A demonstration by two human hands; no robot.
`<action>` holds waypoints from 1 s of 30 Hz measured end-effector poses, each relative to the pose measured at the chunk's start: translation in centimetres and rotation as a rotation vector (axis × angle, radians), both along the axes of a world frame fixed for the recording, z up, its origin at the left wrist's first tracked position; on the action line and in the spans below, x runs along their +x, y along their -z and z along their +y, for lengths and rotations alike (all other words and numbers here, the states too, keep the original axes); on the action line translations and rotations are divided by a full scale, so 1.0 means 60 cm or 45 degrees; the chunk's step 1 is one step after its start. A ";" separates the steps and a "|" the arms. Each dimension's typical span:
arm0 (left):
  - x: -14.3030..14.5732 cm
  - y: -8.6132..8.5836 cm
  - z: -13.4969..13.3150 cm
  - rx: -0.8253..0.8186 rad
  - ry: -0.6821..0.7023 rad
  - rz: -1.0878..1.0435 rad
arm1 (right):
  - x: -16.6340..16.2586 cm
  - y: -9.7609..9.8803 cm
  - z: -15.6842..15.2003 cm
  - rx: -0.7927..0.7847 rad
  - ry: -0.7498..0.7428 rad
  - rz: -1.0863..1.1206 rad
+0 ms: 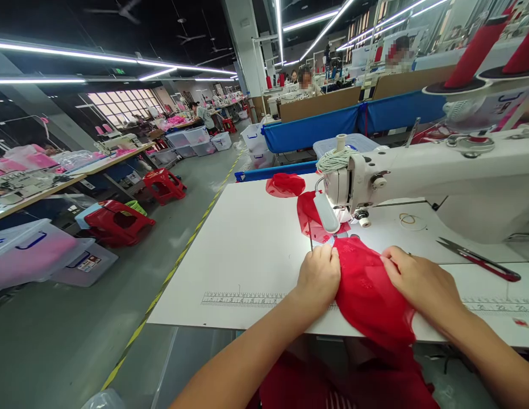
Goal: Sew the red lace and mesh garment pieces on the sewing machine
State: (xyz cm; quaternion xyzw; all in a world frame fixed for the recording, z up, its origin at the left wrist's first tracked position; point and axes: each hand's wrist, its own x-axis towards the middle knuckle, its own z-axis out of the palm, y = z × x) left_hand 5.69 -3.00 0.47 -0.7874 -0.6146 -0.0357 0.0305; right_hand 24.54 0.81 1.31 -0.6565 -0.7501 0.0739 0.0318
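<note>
A sheer red piece of fabric (pixel 366 284) lies in front of the sewing machine (pixel 375 176) and drapes over the table's near edge. My left hand (pixel 319 275) is closed at the fabric's left edge, close to the needle area. At its upper right edge, my right hand (pixel 417 278) pinches the cloth between thumb and fingers. Behind the machine's lit needle area lies another red fabric piece (pixel 309 213), and a further red piece (pixel 285 185) rests at the table's back edge. The needle and presser foot are mostly hidden behind a white lamp (pixel 327 212).
Black-bladed scissors (pixel 479 258) lie right of my right hand. A printed ruler (pixel 242 299) runs along the white table (pixel 230 244). Red thread cones (pixel 475 54) stand above the machine. Red stools (pixel 119 221) and plastic bins (pixel 34 250) are on the floor at left.
</note>
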 end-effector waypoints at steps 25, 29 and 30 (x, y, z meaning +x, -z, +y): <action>0.000 -0.036 -0.019 -0.474 0.255 -0.568 | 0.037 0.024 -0.029 0.294 0.143 0.536; 0.001 -0.039 -0.021 -0.495 0.239 -0.552 | 0.033 0.013 -0.026 0.056 0.109 0.388; 0.002 -0.040 -0.021 -0.501 0.246 -0.539 | 0.031 0.010 -0.025 0.032 0.113 0.359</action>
